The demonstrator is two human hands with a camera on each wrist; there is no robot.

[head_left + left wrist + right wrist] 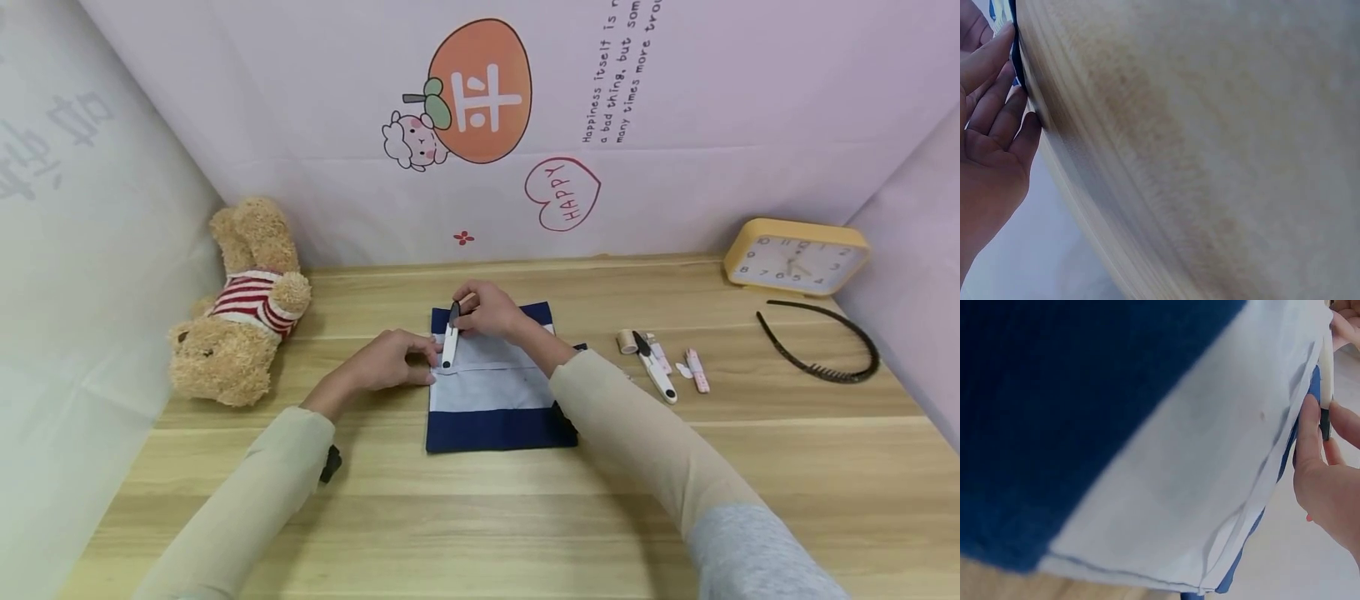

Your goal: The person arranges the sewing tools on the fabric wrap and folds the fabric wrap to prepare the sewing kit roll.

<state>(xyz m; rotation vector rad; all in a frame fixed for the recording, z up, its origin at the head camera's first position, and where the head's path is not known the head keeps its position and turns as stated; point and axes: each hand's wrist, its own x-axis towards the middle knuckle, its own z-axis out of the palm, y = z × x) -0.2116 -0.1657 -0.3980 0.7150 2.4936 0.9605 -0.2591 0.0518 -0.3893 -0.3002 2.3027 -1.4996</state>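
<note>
A folded cloth piece (495, 429) lies on the table, navy with wide pale bands and a seam or pocket edge across its middle. Over its upper left part, my right hand (491, 310) pinches a slim white tool with a dark end, which looks like thread snips (450, 346). In the right wrist view, thumb and fingers hold the dark end. At the cloth's left edge is my left hand (386, 360); its fingertips touch the cloth near the snips' white end. The left wrist view has those fingers (1007, 119) only loosely bent.
To the right lie a second pair of snips (657, 371), a small tan spool (627, 342), a pink-and-white strip (697, 371) and a black headband (847, 371). A yellow clock (797, 257) stands behind. On the left lies a teddy bear (240, 321); a printed wall covering (337, 200) rises at the back.
</note>
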